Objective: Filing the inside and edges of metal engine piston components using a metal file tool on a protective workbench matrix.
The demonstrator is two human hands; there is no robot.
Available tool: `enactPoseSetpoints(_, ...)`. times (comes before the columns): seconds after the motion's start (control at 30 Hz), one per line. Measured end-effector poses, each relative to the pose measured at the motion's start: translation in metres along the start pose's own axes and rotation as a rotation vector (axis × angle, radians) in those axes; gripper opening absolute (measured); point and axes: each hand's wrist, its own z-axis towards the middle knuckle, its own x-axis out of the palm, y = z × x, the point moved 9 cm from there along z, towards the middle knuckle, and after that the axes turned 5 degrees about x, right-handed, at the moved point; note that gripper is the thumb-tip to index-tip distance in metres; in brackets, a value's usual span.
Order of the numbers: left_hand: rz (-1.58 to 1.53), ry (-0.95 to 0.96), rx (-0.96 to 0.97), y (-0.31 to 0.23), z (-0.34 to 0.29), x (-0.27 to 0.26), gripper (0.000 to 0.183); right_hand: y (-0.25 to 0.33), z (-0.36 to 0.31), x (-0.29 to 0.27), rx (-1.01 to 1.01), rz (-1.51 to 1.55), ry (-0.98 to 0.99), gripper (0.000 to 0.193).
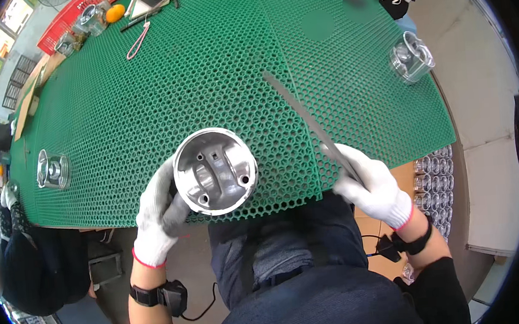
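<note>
My left hand (156, 209), in a white glove with a greyed thumb, grips the metal cup (214, 173) from its left and lower-left side; most of the fingers are hidden behind the wall. The cup's mouth faces up toward me, showing the holes and ribs inside. It sits to the right of that hand, over the near edge of the green mat (205, 90), and I cannot tell whether it rests there or is lifted.

My right hand (371, 180), gloved too, is closed around the near end of a long thin file (314, 125). The file's long axis slants forward and to the left from that fist, so its far tip lies ahead of both hands and between them. I judge this slant against the round rim to be the relation that matters: file to the right of the cup, the two apart, left hand much nearer the cup.

Well out to the left of my left hand stands another shiny cup (53, 171); a similar one (411, 58) stands ahead and to the right of my right hand. A pink loop (138, 43) lies far ahead of my left hand.
</note>
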Motion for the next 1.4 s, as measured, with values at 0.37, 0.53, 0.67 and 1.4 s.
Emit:
enactPoseSetpoints(0.37, -0.033, 0.19, 0.14, 0.026, 0.04, 0.022, 0.048, 0.057, 0.023, 0.054, -0.402, -0.386, 0.005, 0.053)
enactPoseSetpoints(0.53, 0.03, 0.454, 0.259, -0.007, 0.041, 0.035, 0.048, 0.03, -0.036, 0.055, -0.531, -0.445, 0.19, 0.049)
enactPoseSetpoints(0.67, -0.111, 0.419, 0.165, -0.001, 0.045, 0.037, 0.045, 0.055, -0.001, 0.043, -0.614, -0.477, 0.047, 0.054)
enactPoseSetpoints(1.4, -0.244, -0.559, 0.06, 0.009, -0.002, -0.031, 0.08, -0.02, 0.013, 0.004, -0.237, 0.252, -0.093, 0.054)
